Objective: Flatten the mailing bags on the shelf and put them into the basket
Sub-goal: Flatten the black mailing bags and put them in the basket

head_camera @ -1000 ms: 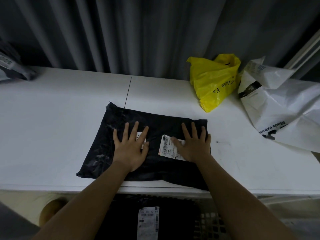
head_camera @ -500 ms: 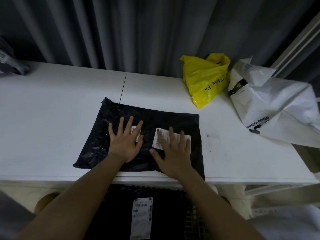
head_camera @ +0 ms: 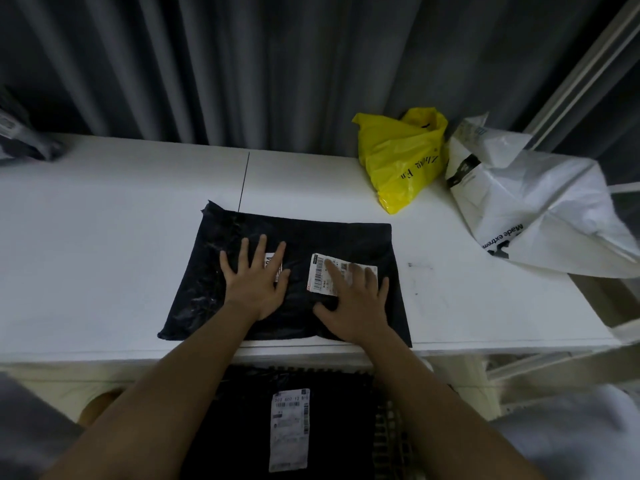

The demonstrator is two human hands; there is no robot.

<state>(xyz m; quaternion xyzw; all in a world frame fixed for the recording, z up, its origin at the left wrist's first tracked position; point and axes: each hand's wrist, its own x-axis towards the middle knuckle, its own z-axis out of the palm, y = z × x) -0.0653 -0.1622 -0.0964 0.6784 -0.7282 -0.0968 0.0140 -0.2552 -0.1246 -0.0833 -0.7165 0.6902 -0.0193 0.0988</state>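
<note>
A black mailing bag [head_camera: 346, 240] lies flat on the white shelf [head_camera: 104, 237], near its front edge. My left hand [head_camera: 254, 282] presses on the bag's middle with fingers spread, partly covering a small label. My right hand [head_camera: 356, 303] lies flat on the bag's right half, its fingers over a white barcode label [head_camera: 320, 277]. Below the shelf's edge a dark basket [head_camera: 391, 434] holds another black bag with a white label [head_camera: 289, 429]. A crumpled yellow bag [head_camera: 401, 161] and a large crumpled white bag [head_camera: 540, 209] sit at the back right.
A grey curtain [head_camera: 277, 64] hangs behind the shelf. A dark bag [head_camera: 20, 140] lies at the shelf's far left edge. A white frame post [head_camera: 581, 74] rises at the right. A seam [head_camera: 244, 181] divides the shelf top.
My right hand has slid from the bag's right edge leftward and toward me, onto the barcode label. My left hand stays pressed in place. The view shifted slightly.
</note>
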